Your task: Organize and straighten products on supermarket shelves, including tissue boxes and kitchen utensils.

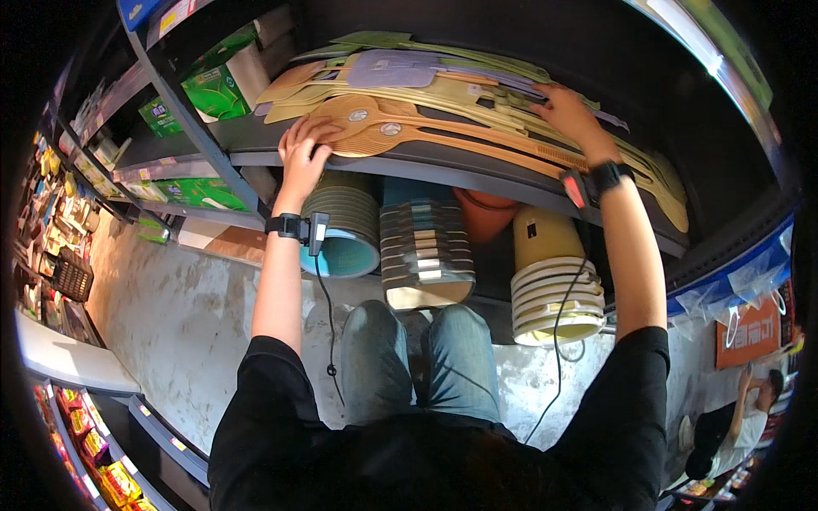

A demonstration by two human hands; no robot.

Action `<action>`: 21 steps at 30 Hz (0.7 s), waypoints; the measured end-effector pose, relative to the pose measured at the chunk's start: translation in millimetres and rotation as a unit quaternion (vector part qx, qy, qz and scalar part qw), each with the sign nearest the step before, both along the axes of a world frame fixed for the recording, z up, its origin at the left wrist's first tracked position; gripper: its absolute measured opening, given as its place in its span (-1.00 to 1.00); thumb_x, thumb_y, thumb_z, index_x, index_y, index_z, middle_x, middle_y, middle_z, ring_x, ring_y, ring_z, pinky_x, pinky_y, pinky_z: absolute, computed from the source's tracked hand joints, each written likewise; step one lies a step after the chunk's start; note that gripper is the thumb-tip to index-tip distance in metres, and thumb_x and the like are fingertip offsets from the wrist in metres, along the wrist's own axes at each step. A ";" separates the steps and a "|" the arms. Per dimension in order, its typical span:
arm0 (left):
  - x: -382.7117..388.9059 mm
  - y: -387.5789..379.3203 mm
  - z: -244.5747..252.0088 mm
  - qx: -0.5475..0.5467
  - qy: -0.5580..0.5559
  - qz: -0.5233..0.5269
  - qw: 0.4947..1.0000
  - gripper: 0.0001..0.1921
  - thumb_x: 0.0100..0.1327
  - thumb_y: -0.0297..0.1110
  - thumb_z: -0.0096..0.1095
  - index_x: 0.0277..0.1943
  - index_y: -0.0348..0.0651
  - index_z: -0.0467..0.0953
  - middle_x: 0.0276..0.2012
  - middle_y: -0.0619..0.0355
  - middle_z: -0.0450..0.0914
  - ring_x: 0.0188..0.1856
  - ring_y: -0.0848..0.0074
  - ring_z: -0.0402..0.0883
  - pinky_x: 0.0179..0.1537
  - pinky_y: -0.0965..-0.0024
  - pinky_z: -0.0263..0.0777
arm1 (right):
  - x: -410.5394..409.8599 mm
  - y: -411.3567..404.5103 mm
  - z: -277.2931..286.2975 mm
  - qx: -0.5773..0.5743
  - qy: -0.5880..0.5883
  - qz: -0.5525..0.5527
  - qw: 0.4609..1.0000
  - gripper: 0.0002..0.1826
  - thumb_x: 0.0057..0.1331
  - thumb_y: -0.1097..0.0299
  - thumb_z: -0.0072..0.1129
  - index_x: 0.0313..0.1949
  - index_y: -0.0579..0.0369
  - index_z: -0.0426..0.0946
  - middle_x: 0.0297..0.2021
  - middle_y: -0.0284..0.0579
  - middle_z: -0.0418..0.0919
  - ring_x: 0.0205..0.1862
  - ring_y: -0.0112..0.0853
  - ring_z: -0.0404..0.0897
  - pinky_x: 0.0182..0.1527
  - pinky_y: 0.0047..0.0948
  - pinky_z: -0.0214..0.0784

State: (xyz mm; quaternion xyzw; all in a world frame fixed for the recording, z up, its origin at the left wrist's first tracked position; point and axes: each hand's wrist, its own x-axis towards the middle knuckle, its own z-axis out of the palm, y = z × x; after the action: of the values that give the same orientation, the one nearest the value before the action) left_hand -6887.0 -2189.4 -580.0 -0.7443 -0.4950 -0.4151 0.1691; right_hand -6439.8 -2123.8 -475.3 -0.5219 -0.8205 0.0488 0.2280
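Observation:
Long-handled plastic fly swatters lie in a layered pile on a dark shelf before me. My left hand (pixel 305 150) rests its fingers on the round head of an orange fly swatter (pixel 342 118), at its left edge. A second orange fly swatter (pixel 377 142) lies just in front, its handle running to the right. My right hand (pixel 565 114) reaches over the handles of the yellow fly swatters (pixel 447 99), fingers apart; its fingertips are near the handles, and contact is unclear. A purple fly swatter (pixel 391 69) with a squarish head lies on the pile, with green fly swatters (pixel 377 39) behind.
Below the shelf edge (pixel 434 169) stand nested grey buckets (pixel 342 207), stacked rectangular bins (pixel 428 249) and white-rimmed buckets (pixel 556 300). Green tissue packs (pixel 217 92) are left of the pile, past a metal upright (pixel 192 121). A person (pixel 735 428) is at lower right. Cables hang from both wrist straps.

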 end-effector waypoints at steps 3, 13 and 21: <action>-8.0 -6.2 -4.0 0.011 -0.079 -0.014 0.997 -0.64 0.17 -0.03 0.20 0.00 0.11 0.59 0.15 0.28 0.49 0.35 0.31 0.19 0.31 0.11 -0.14 | -3.3 -79.1 3.2 -0.047 -0.031 0.043 0.998 -0.47 0.28 0.03 0.18 0.11 0.13 0.47 0.07 0.06 0.51 0.14 -0.15 0.48 0.17 -0.27 0.30; -3.5 -3.4 3.1 -0.022 -0.038 0.005 0.999 -0.21 0.03 0.13 0.37 0.29 0.02 0.28 0.21 0.14 0.43 0.30 0.28 0.30 0.26 0.12 0.01 | 43.1 -94.3 -29.6 -0.044 0.006 0.037 0.998 -0.50 0.22 0.25 0.24 0.13 0.08 0.41 0.10 0.03 0.46 0.15 -0.09 0.43 0.19 -0.28 0.27; -1.0 -10.3 8.3 -0.040 -0.043 0.039 0.998 -0.18 -0.03 0.11 0.44 0.29 0.02 0.30 0.18 0.08 0.45 0.27 0.27 0.33 0.25 0.15 0.02 | 39.5 -85.8 -17.9 -0.046 -0.124 0.064 0.989 -0.39 0.04 0.27 0.24 0.09 0.24 0.39 0.05 0.10 0.45 0.09 -0.04 0.43 0.18 -0.25 0.28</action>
State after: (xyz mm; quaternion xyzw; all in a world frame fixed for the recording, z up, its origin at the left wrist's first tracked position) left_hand -6888.0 -2199.7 -571.7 -0.7119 -0.5467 -0.4201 0.1337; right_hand -6400.3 -2209.6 -493.2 -0.4806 -0.8709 0.0355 0.0966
